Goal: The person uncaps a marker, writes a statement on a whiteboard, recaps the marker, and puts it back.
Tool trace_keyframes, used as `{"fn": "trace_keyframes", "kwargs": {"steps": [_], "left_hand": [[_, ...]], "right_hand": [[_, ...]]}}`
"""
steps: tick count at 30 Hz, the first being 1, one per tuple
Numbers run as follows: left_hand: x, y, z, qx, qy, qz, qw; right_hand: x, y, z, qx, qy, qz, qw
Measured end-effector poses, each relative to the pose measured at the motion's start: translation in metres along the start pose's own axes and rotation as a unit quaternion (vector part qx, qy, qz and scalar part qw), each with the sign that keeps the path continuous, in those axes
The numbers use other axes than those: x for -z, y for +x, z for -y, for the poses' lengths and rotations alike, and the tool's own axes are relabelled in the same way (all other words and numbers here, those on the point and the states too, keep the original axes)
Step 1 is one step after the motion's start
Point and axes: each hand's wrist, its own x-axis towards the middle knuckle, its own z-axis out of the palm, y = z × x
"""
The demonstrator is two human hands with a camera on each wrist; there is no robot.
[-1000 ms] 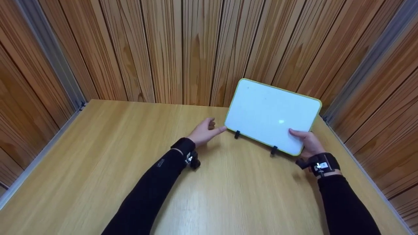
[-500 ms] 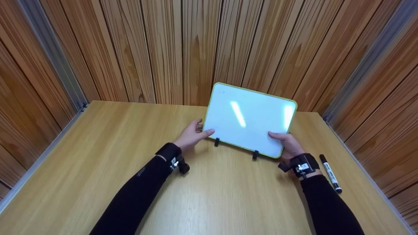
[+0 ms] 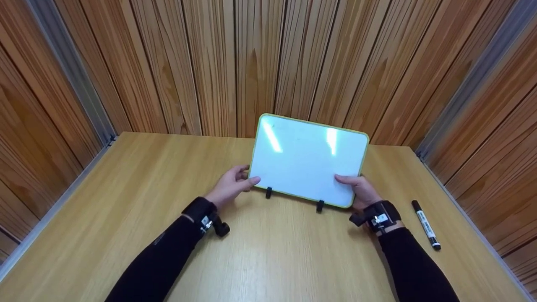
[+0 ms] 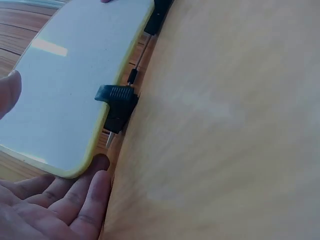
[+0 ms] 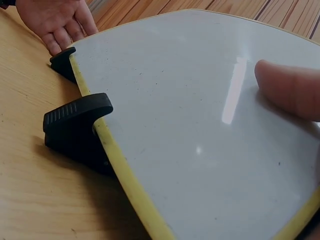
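A small whiteboard (image 3: 308, 161) with a yellow-green rim leans back on black clip feet (image 3: 320, 206), its glossy face toward me. My right hand (image 3: 365, 193) grips its lower right side, thumb (image 5: 290, 90) on the face and the other fingers hidden behind. Beside the lower left corner is my left hand (image 3: 228, 184). Its fairly straight fingers (image 4: 75, 197) reach to and under that corner in the left wrist view, while the thumb (image 4: 9, 92) stands over the face, seemingly without pressing. A thin metal rod (image 4: 142, 52) runs between the clips.
A black-and-white marker (image 3: 426, 225) lies on the wooden table (image 3: 260, 260) to the right of my right forearm. Wood-panelled walls (image 3: 214, 67) enclose the table at the back and both sides.
The whiteboard has moved left and toward me in my right hand. My left hand has moved left and nearer too, staying by the corner. The marker has come into sight.
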Motion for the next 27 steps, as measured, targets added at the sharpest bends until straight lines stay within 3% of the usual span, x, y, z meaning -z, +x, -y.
{"fn": "trace_keyframes", "kwargs": {"steps": [6, 12, 20, 23, 27], "left_hand": [[0.01, -0.004, 0.0, -0.012, -0.029, -0.005, 0.9995], [0.018, -0.009, 0.0, -0.044, -0.12, 0.015, 0.9917], [0.023, -0.02, 0.003, -0.021, -0.17, 0.062, 0.9832], [0.024, -0.022, 0.006, -0.019, -0.171, 0.083, 0.9816], [0.024, -0.023, 0.007, -0.021, -0.146, 0.083, 0.9856]], "right_hand": [[-0.01, 0.001, -0.007, 0.002, -0.014, 0.017, 1.0], [-0.017, 0.001, -0.011, 0.003, -0.023, 0.041, 0.999], [-0.024, -0.002, -0.014, -0.007, -0.03, 0.045, 0.999], [-0.025, -0.002, -0.018, -0.013, -0.029, 0.057, 0.998], [-0.029, -0.001, -0.021, -0.02, -0.024, 0.067, 0.997]]}}
